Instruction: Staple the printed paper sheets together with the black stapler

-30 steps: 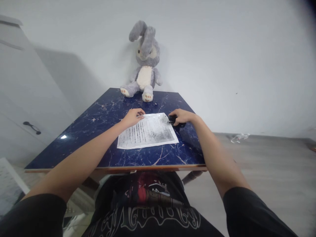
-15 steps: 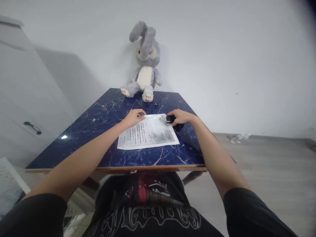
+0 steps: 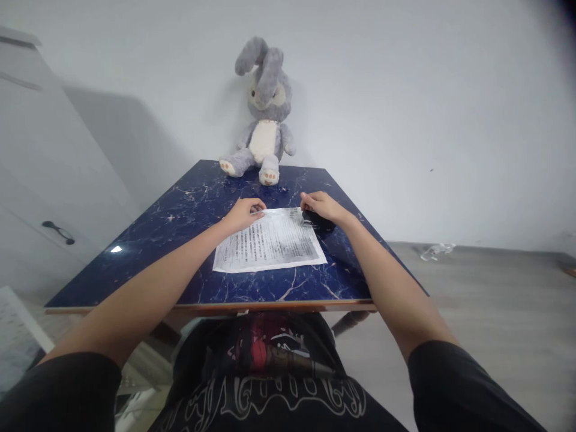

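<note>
A printed sheet of paper [image 3: 270, 243], covered in lines of text, lies at a slant on the dark blue table. My left hand [image 3: 246, 211] is at its upper left edge, with bent fingers holding it there. At the upper right edge of the sheet sits a black stapler [image 3: 320, 221], its metal-looking front end over the paper. My right hand [image 3: 320, 204] is closed on top of the stapler from the far side, fingers curled and thumb on the left. The underside of that hand is hidden.
The marbled blue table [image 3: 171, 240] has a wooden front edge close to my body. A grey plush rabbit [image 3: 265, 120] sits at its back against the wall. To the left stands a white cabinet [image 3: 40, 180] with a dark handle. Clear plastic [image 3: 436, 251] lies on the floor at right.
My right hand has shifted up over the stapler, its thumb moving from the stapler's front to above it, with the fingers now curled in. My left hand and the paper stay put.
</note>
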{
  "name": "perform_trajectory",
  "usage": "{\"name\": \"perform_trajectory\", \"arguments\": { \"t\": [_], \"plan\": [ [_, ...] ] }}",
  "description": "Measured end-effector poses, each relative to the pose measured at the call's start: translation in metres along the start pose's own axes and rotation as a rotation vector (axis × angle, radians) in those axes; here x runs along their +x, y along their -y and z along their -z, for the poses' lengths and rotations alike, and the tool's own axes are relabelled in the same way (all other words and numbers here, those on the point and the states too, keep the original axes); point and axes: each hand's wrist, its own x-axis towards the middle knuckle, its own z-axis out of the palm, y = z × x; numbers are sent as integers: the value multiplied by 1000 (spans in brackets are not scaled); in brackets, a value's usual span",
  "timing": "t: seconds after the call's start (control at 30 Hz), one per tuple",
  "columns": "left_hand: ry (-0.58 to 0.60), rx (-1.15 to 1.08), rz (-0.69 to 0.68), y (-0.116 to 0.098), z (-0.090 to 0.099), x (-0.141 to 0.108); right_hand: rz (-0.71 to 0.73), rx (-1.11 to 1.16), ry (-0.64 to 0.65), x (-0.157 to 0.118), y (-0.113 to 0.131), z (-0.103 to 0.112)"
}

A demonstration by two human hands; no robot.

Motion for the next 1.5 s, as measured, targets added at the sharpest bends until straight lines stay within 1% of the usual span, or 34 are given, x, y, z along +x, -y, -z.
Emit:
{"name": "perform_trajectory", "arguments": {
  "t": [0.03, 0.1, 0.2, 0.37, 0.47, 0.57, 0.67, 0.7, 0.77, 0.83, 0.87, 0.9, 0.93, 0.97, 1.03, 1.1, 1.17, 1.23, 1.3, 1.4, 1.5],
  "plan": [
    [-1, -5, 0, 0, 0, 0, -17, -34, -28, 1, 1, -5],
    [0, -13, 0, 1, -1, 0, -32, -136, -24, 3, 5, -15],
    [5, -17, -2, 1, -1, 0, -66, -290, 61, 4, 12, -25],
    [2, -16, -13, 4, -5, 0, -119, -560, 156, 2, 23, -34],
    [-4, -14, -28, 8, -9, 1, -78, -675, 180, -1, 28, -42],
    [-3, -5, -70, 14, -14, 3, -25, -772, 157, -5, 32, -56],
    [-10, 28, -103, 18, -16, 4, -11, -779, 145, -4, 35, -63],
    [-10, 44, -109, 18, -16, 4, -1, -737, 149, -3, 34, -61],
    [-3, 72, -115, 18, -15, 5, 29, -569, 142, 0, 30, -48],
    [4, 89, -117, 18, -14, 4, 59, -351, 83, 0, 21, -28],
    [6, 94, -116, 18, -14, 4, 68, -255, 42, -2, 15, -17],
    [5, 98, -115, 18, -13, 4, 73, -187, 26, -4, 9, -6],
    [5, 103, -116, 18, -13, 4, 73, -137, 41, -6, 2, 4],
    [5, 107, -115, 18, -13, 4, 72, -86, 94, -9, -4, 12],
    [10, 113, -110, 18, -13, 3, 88, -13, 256, -14, -15, 23],
    [18, 118, -98, 18, -12, 3, 102, 1, 387, -17, -24, 29],
    [27, 125, -84, 18, -11, 3, 95, -25, 420, -18, -34, 32],
    [36, 126, -84, 18, -11, 3, 82, -40, 380, -18, -46, 34],
    [38, 119, -92, 18, -10, 3, 55, -63, 306, -18, -58, 36],
    [38, 112, -96, 19, -10, 3, -43, -103, 200, -17, -71, 35],
    [45, 121, -93, 20, -11, 3, -90, -92, 187, -14, -75, 30]
  ]
}}
